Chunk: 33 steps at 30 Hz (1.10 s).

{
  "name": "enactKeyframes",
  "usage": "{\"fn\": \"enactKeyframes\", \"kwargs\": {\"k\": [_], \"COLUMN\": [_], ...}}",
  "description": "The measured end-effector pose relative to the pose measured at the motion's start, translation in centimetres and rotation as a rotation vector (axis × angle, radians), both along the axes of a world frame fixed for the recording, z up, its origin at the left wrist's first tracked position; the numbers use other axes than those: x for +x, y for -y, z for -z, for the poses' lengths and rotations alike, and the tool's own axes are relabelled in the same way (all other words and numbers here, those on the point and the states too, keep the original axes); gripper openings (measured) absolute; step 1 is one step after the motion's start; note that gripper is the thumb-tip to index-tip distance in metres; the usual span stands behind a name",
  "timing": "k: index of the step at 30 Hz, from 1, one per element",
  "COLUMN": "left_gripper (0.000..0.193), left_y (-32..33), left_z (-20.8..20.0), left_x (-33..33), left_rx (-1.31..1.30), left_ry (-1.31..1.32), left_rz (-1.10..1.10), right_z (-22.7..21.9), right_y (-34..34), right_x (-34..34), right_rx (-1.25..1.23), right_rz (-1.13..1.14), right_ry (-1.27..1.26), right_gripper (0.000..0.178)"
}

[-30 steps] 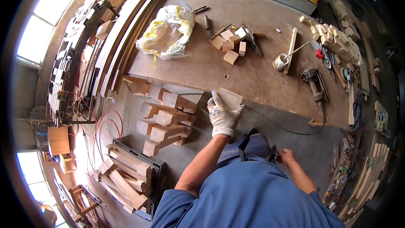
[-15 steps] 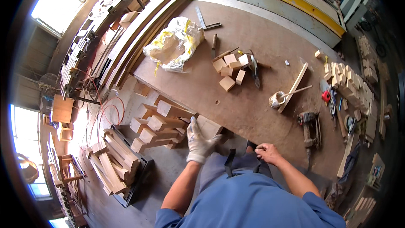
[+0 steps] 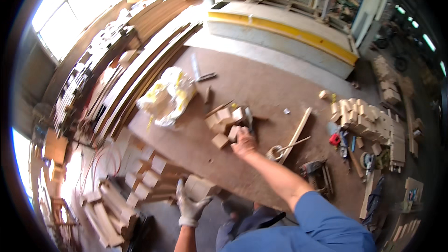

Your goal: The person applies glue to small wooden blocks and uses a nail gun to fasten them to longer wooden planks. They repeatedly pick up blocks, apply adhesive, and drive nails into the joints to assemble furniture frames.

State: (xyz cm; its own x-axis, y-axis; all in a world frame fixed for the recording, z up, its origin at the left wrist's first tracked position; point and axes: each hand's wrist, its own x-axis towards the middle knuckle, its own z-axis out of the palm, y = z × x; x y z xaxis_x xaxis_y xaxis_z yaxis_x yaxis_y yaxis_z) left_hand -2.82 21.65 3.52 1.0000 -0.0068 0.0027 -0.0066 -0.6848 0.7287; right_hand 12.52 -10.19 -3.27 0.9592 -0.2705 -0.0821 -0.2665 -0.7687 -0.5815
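My right hand (image 3: pixel 244 143), bare, reaches over the table (image 3: pixel 261 93) to a small pile of wooden blocks. Its fingers close round a small wooden block (image 3: pixel 233 133) at the near side of the pile; motion blurs the grip. Beside it lie more cut blocks (image 3: pixel 220 141) and a dark-handled tool (image 3: pixel 249 117), partly hidden behind the hand. My left hand (image 3: pixel 190 205) wears a white glove and holds nothing, its fingers spread. It hovers by a wooden piece (image 3: pixel 200 186) at the table's near edge, next to several stacked wooden legs (image 3: pixel 151 178).
A crumpled white plastic bag (image 3: pixel 169 95) and a metal square (image 3: pixel 204 75) lie farther left. To the right are a small pot (image 3: pixel 274 153) with a stick, a wood strip (image 3: pixel 297 133), a power tool (image 3: pixel 317 177) and stacked blocks (image 3: pixel 359 116). Lower left stands a crate of wooden pieces (image 3: pixel 109 214).
My right hand has moved from near my waist forward to the block pile. The gloved left hand stays low by the wooden pieces. The view has tilted up and shifted.
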Motion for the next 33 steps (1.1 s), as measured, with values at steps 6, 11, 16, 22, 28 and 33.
{"fn": "enactKeyframes", "kwargs": {"k": [6, 11, 16, 22, 28, 33], "left_gripper": [0.135, 0.133, 0.113, 0.054, 0.065, 0.066], "left_y": [0.6, 0.7, 2.1, 9.5, 15.8, 18.1], "left_z": [0.2, 0.3, -2.5, -7.7, -0.9, -0.2], "left_x": [-0.4, 0.3, 0.3, -0.5, 0.6, 0.9], "left_rx": [0.050, 0.065, 0.150, -0.295, -1.074, -1.559], "left_ry": [0.034, 0.068, 0.228, 0.171, -0.822, -1.290], "left_rz": [0.024, 0.030, -0.022, 0.247, 0.238, 0.124], "right_z": [3.4, 4.1, -1.2, -5.8, -10.2, -10.2], "right_y": [0.4, 0.7, 0.5, 1.4, 1.8, 3.0], "right_x": [3.2, 1.4, -7.8, -17.3, -21.6, -22.3], "right_rx": [-0.162, -0.101, 0.163, 0.931, 0.972, 0.719], "right_rz": [0.002, 0.024, -0.040, 0.029, 0.138, 0.099], "right_ry": [-0.089, 0.029, 0.171, 0.158, 0.275, 0.346], "right_gripper": [0.073, 0.055, 0.065, 0.065, 0.064, 0.065]}}
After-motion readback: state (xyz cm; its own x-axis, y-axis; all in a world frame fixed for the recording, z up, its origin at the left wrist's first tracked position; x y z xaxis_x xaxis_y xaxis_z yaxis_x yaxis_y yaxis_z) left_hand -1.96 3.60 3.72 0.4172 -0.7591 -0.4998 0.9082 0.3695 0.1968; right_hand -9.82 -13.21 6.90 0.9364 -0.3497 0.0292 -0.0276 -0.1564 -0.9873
